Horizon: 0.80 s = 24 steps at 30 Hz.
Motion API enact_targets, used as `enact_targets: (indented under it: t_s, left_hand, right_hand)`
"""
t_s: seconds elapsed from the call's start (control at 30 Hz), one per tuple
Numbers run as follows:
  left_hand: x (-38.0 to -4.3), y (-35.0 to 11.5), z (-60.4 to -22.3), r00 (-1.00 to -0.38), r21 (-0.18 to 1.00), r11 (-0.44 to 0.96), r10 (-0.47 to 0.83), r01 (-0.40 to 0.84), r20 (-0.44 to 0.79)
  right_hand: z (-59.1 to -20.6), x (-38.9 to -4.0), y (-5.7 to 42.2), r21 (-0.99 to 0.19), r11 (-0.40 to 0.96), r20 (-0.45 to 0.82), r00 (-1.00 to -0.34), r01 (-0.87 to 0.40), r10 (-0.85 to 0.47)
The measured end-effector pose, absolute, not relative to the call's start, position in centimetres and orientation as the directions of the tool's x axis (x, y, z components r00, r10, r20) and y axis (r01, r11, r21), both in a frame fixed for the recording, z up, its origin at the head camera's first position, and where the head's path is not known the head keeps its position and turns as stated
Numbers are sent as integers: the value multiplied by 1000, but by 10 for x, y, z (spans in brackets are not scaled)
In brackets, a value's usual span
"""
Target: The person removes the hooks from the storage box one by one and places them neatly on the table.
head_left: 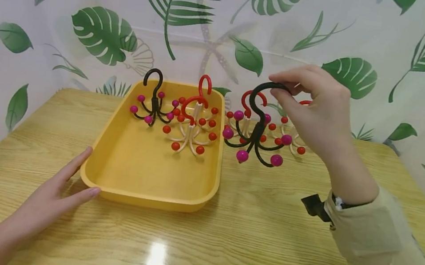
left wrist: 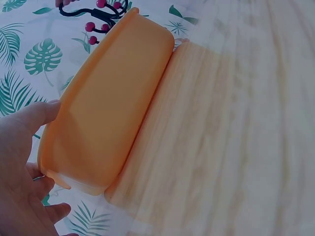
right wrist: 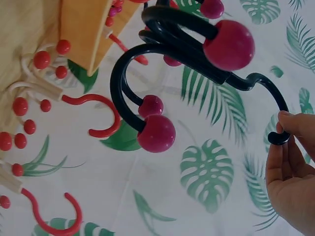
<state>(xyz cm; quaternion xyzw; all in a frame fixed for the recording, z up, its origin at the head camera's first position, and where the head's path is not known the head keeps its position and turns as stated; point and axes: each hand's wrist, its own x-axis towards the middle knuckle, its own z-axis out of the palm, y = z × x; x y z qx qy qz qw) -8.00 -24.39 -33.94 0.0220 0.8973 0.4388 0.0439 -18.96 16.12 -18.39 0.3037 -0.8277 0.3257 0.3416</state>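
Observation:
My right hand [head_left: 316, 106] pinches the curved top of a black hook hanger [head_left: 256, 134] and holds it in the air just right of a yellow tray [head_left: 147, 200]. Several curved arms tipped with magenta balls spread from its base; in the right wrist view the hanger [right wrist: 202, 56] fills the upper middle. My left hand [head_left: 53, 194] touches the tray's near left corner, thumb on the front rim and fingers along the side. Inside the tray are another black hanger [head_left: 154, 104] with magenta balls and two white hangers [head_left: 189, 136] with red hooks and red balls.
Right of the tray stand two more white-and-red hangers; one [right wrist: 39, 86] is partly hidden behind the held hanger in the head view, the other [right wrist: 12, 179] behind my right hand. All sit on a wooden table [head_left: 254, 245] against a leaf-patterned backdrop [head_left: 211, 16].

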Motion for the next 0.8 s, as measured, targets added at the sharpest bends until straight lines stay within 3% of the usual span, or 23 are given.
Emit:
enact_targets:
  t_s: [0.37,0.8]
  left_hand:
    - [-80,-244,-340,-995,788,616,78,3,-57]
    - [-80,-244,-340,-995,797,604,85,7,-55]
  right_hand:
    - [-211,-214,174,-577,630,538,-822,-520,-186]
    - [-239,-233,175,-615,638,465,-866,-464,-182]
